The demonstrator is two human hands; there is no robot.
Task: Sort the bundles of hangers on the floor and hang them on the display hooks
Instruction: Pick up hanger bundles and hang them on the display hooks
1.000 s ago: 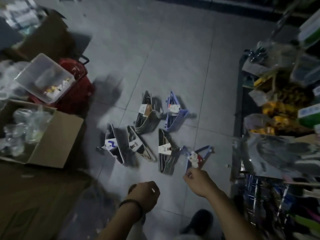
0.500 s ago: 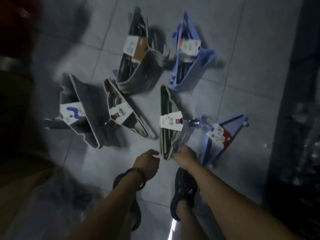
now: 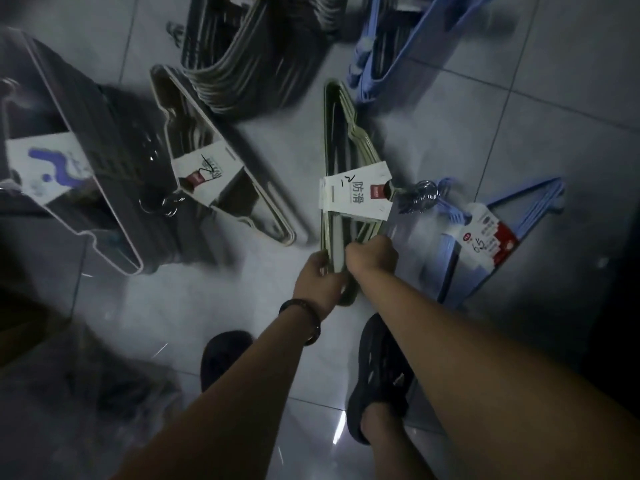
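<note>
Green hanger bundle [image 3: 337, 140] near end in L hand [image 3: 317, 277] & R hand [image 3: 372, 254] grip; bare tile [image 3: 242, 275] on its left.

Dim and bluish-grey in here. Floor tiles [image 3: 519, 150] are throwing a white glint by the shoe [image 3: 374, 375], corners are going black, and the grey hanger bundle [image 3: 249, 64] is smearing. Only the label [image 3: 356, 194] on the green hanger bundle [image 3: 337, 133] is showing sharp.

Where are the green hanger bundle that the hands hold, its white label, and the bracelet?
green hanger bundle [image 3: 346, 140]: head view, on the bars above the label.
white label [image 3: 353, 195]: head view, on the middle of the card.
bracelet [image 3: 314, 318]: head view, on the band at the wrist.
</note>
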